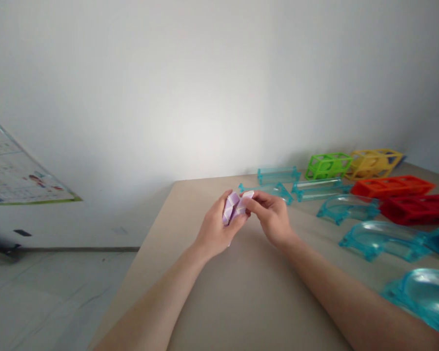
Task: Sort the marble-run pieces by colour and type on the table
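A lilac and white snake puzzle (230, 206), folded into a compact shape with triangular facets, is held up above the table. My left hand (215, 224) is closed around its left side and underside, the thumb lying along the lower edge. On the other side, my right hand (271, 214) pinches the puzzle's right end between thumb and fingers. A V-shaped gap runs between the puzzle's two visible parts. The fingers hide some of its back and right side.
On the beige table (252, 292), several clear blue curved track pieces (384, 236) spread along the right. Behind them stand a green frame block (328, 165), a yellow block (373, 163), an orange block (393, 186) and a red block (420, 208). A white wall (205, 97) rises behind.
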The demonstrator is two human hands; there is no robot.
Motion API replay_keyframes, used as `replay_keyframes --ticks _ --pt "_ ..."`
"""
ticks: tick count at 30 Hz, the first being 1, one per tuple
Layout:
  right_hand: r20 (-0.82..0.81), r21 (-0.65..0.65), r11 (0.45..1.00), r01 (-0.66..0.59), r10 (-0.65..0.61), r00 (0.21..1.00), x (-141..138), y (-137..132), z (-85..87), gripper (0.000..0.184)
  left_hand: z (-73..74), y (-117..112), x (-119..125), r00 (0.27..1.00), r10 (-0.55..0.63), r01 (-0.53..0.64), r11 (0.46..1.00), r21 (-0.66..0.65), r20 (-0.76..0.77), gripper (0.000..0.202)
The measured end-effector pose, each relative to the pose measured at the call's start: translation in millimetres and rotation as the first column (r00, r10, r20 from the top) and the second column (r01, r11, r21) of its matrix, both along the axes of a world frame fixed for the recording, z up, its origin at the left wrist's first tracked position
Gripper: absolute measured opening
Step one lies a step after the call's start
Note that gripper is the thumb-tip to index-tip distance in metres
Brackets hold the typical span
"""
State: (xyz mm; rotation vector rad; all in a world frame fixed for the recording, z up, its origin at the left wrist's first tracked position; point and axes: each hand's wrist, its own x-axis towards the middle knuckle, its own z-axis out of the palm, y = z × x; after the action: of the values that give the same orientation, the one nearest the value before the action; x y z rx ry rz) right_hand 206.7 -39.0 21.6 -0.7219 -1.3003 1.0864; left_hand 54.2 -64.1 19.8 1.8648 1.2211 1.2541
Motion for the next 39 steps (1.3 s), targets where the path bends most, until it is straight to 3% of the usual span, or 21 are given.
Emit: replay_keyframes --ticks 3,7,12,18,27,32,36,39 --pt "-0.051 -0.031 0.998 -0.063 0.061 0.997 1.8 1.3 0.4 0.02 -2.1 0.7 -0.2 0.995 -0.047 0.051 0.998 -0.041 0.085 0.068" --pt "0.057 0.001 0.999 -0.033 0.033 0.998 0.6 -1.7 2.5 0.02 -3.7 -0.3 -0.7 0.976 -0.095 0.104 0.994 -0.033 0.194 0.068" --pt "0.145 0.067 0.998 0.004 -0.014 0.989 -1.0 -2.0 -2.2 0.02 -3.0 -2.5 -3.4 0.965 -0.189 0.197 0.98 -0.023 0.182 0.063" --pt "0.261 0.228 0.974 0.003 -0.064 0.963 2.1 -4.7 -7.9 0.02 -7.3 -4.3 -4.0 0.947 -0.246 0.265 0.962 -0.071 0.207 0.058" --pt "0.417 0.451 0.891 0.051 -0.261 0.871 8.3 -7.7 4.4 0.014 -5.9 -5.9 -1.0 0.942 -0.276 0.285 0.958 -0.018 0.189 0.048" --pt "0.365 0.353 0.934 0.051 -0.188 0.912 5.7 -7.0 2.8 0.017 -6.5 -4.8 -1.5 0.977 -0.201 0.199 0.979 0.042 0.066 0.049" --pt "0.212 0.132 0.988 0.081 -0.108 0.971 1.1 -7.1 0.2 0.022 -6.7 -3.0 -3.1 0.987 -0.118 0.134 0.98 0.149 -0.112 0.05" --pt "0.034 -0.021 1.0 -0.002 0.003 0.999 -0.2 -5.7 0.3 0.024 -5.8 -1.8 -5.1 0.979 -0.081 0.117 0.975 0.189 -0.19 0.05"
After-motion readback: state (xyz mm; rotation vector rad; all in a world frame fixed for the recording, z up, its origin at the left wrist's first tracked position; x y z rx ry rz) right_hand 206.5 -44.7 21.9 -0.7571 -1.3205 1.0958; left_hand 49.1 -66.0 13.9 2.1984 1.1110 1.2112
